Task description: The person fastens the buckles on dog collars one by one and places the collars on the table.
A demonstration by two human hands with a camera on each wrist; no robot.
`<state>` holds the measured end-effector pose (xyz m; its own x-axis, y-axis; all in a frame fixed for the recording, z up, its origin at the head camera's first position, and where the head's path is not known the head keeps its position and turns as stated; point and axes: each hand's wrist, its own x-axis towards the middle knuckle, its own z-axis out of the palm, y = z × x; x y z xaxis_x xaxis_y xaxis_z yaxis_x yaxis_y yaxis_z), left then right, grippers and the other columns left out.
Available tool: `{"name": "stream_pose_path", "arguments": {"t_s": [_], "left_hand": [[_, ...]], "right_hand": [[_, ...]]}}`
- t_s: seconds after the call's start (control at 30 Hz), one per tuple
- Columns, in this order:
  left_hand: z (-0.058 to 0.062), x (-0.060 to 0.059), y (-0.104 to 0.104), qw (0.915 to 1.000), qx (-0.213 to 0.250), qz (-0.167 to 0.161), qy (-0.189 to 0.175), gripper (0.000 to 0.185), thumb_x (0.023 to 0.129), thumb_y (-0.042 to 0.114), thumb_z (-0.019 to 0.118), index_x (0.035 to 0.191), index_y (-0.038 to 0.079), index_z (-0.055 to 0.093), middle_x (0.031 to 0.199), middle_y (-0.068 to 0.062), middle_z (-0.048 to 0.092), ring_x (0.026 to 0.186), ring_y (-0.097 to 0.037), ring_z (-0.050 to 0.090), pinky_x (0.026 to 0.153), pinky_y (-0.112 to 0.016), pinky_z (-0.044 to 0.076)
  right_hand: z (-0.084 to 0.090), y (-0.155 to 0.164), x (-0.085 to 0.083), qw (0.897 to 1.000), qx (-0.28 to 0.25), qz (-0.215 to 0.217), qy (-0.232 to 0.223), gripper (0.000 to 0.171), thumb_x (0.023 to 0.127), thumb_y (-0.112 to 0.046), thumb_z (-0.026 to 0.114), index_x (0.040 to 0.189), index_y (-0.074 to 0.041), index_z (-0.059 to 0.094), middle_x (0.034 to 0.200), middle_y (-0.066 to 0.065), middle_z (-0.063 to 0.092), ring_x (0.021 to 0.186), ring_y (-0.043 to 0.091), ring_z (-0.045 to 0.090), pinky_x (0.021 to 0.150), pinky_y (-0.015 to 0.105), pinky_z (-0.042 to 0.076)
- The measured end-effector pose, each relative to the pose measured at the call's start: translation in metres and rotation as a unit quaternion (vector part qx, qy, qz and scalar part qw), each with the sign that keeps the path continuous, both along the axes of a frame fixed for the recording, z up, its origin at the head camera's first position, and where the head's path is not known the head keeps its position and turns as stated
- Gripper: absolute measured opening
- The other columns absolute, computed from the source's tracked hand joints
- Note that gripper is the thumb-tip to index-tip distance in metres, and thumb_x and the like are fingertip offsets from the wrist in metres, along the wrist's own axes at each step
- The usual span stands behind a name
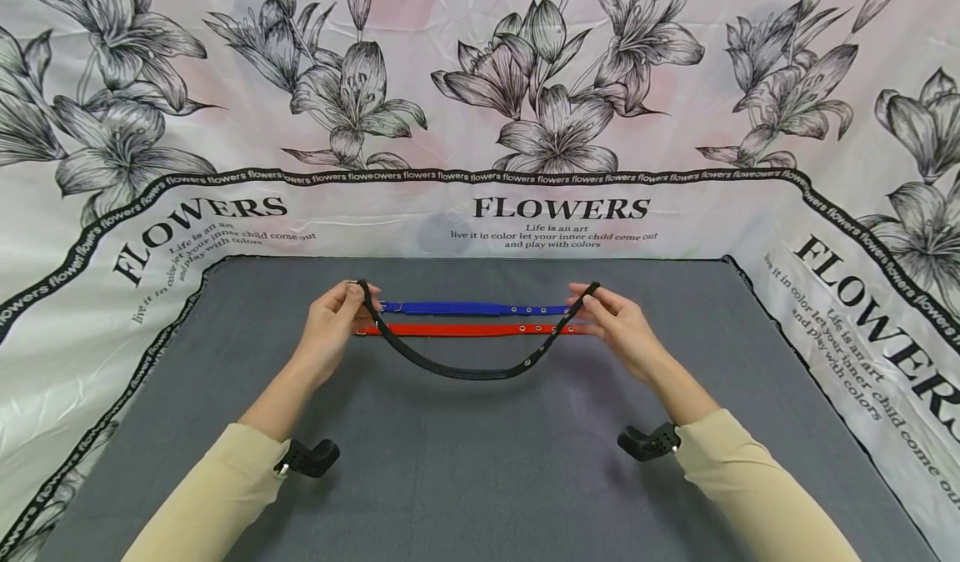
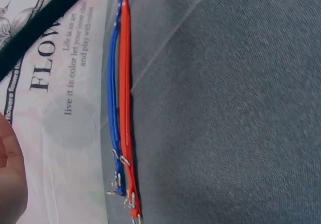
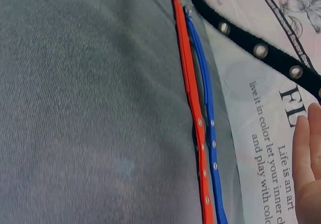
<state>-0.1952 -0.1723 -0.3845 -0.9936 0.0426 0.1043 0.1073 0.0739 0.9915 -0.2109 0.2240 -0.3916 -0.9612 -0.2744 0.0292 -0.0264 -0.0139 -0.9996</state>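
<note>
Head view shows both hands raised over the grey mat (image 1: 480,462), each pinching one end of a black strap (image 1: 465,370) that sags in a loose curve between them. The left hand (image 1: 330,328) has its fingers curled onto the buckle end, and the right hand (image 1: 618,328) has finger and thumb closed on the tip end with the eyelets. Just beyond the hands, a blue strap (image 1: 472,308) and a red strap (image 1: 465,329) lie flat, straight and parallel at the far middle of the mat, blue farther, red nearer. As I judge it, two straps are laid out in a row and the black one, held in the air, is not yet set down; placing it looks like what is left.

Left wrist view adds the small metal buckles at the blue strap's and red strap's left ends, which the head view barely resolves. Right wrist view shows the eyelets along all three straps, and the black strap crossing above the flowered cloth (image 3: 271,113), clear of the mat.
</note>
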Motion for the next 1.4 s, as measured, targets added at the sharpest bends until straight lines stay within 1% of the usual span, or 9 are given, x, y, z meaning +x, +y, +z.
{"name": "stream_pose_path", "arguments": {"t_s": [0.13, 0.37, 0.57, 0.7, 0.83, 0.97, 1.1, 1.3, 1.4], "left_hand": [[0.000, -0.001, 0.006, 0.9997, -0.018, 0.002, -0.016, 0.049, 0.094, 0.045, 0.042, 0.117, 0.005, 0.058, 0.081, 0.002, 0.060, 0.077, -0.014, 0.061, 0.073, -0.024, 0.052], [-0.004, -0.001, 0.017, 0.9972, -0.057, -0.001, -0.048, 0.049, 0.092, 0.052, 0.041, 0.123, 0.019, 0.060, 0.083, -0.006, 0.060, 0.071, -0.014, 0.046, 0.067, -0.026, 0.043], [-0.007, -0.002, 0.031, 0.9955, -0.042, -0.028, -0.081, 0.047, 0.091, 0.052, 0.045, 0.122, 0.020, 0.061, 0.077, 0.001, 0.059, 0.075, -0.016, 0.053, 0.074, -0.033, 0.046], [-0.007, -0.002, 0.041, 0.9948, -0.008, -0.042, -0.092, 0.041, 0.093, 0.045, 0.049, 0.119, 0.017, 0.063, 0.077, -0.002, 0.055, 0.072, -0.015, 0.061, 0.076, -0.037, 0.050], [-0.008, -0.002, 0.051, 0.9933, 0.017, -0.051, -0.102, 0.036, 0.094, 0.039, 0.051, 0.117, 0.015, 0.063, 0.074, -0.004, 0.051, 0.064, -0.014, 0.060, 0.072, -0.034, 0.053], [-0.009, -0.004, 0.060, 0.9919, 0.025, -0.047, -0.115, 0.033, 0.094, 0.035, 0.052, 0.117, 0.014, 0.064, 0.077, -0.001, 0.055, 0.061, -0.012, 0.055, 0.065, -0.027, 0.052], [-0.009, -0.005, 0.069, 0.9913, 0.023, -0.044, -0.122, 0.032, 0.093, 0.033, 0.055, 0.117, 0.013, 0.063, 0.084, -0.004, 0.060, 0.063, -0.011, 0.055, 0.063, -0.025, 0.051], [-0.008, -0.006, 0.076, 0.9907, 0.017, -0.041, -0.128, 0.027, 0.092, 0.027, 0.058, 0.111, 0.008, 0.062, 0.097, -0.019, 0.061, 0.064, -0.013, 0.056, 0.062, -0.025, 0.051], [-0.008, -0.006, 0.080, 0.9909, 0.007, -0.044, -0.127, 0.024, 0.091, 0.026, 0.059, 0.108, 0.009, 0.064, 0.095, -0.016, 0.063, 0.065, -0.015, 0.054, 0.061, -0.026, 0.051]], "right_hand": [[0.001, -0.007, 0.001, 1.000, -0.017, -0.002, -0.014, 0.043, 0.095, -0.022, 0.052, 0.132, -0.003, 0.042, 0.108, 0.004, 0.061, 0.096, 0.021, 0.063, 0.082, 0.033, 0.052], [0.001, -0.021, 0.003, 0.999, -0.021, -0.008, -0.042, 0.032, 0.094, -0.024, 0.054, 0.115, -0.003, 0.042, 0.104, 0.006, 0.061, 0.088, 0.016, 0.064, 0.079, 0.038, 0.053], [0.000, -0.031, 0.005, 0.999, 0.006, 0.003, -0.047, 0.030, 0.094, -0.028, 0.054, 0.115, -0.008, 0.047, 0.102, 0.004, 0.057, 0.089, 0.016, 0.061, 0.078, 0.038, 0.053], [-0.002, -0.037, 0.005, 0.998, 0.025, 0.004, -0.052, 0.036, 0.093, -0.030, 0.054, 0.119, -0.005, 0.047, 0.101, 0.002, 0.057, 0.090, 0.019, 0.060, 0.079, 0.040, 0.052], [-0.002, -0.043, 0.006, 0.998, 0.042, 0.006, -0.052, 0.044, 0.093, -0.032, 0.055, 0.124, -0.002, 0.047, 0.104, 0.005, 0.057, 0.093, 0.022, 0.059, 0.081, 0.043, 0.051], [-0.003, -0.049, 0.006, 0.996, 0.068, 0.010, -0.052, 0.048, 0.092, -0.034, 0.056, 0.127, -0.002, 0.049, 0.110, 0.012, 0.055, 0.099, 0.028, 0.056, 0.081, 0.043, 0.051], [-0.003, -0.055, 0.008, 0.995, 0.080, 0.007, -0.060, 0.045, 0.093, -0.031, 0.055, 0.128, -0.004, 0.047, 0.107, 0.011, 0.057, 0.102, 0.036, 0.052, 0.081, 0.041, 0.051], [-0.002, -0.066, 0.009, 0.993, 0.092, 0.002, -0.075, 0.040, 0.093, -0.027, 0.056, 0.122, 0.000, 0.048, 0.105, 0.012, 0.059, 0.090, 0.024, 0.054, 0.077, 0.038, 0.050], [-0.001, -0.071, 0.010, 0.991, 0.108, 0.013, -0.076, 0.036, 0.092, -0.028, 0.057, 0.118, -0.003, 0.052, 0.105, 0.013, 0.059, 0.089, 0.021, 0.057, 0.075, 0.036, 0.050]]}}
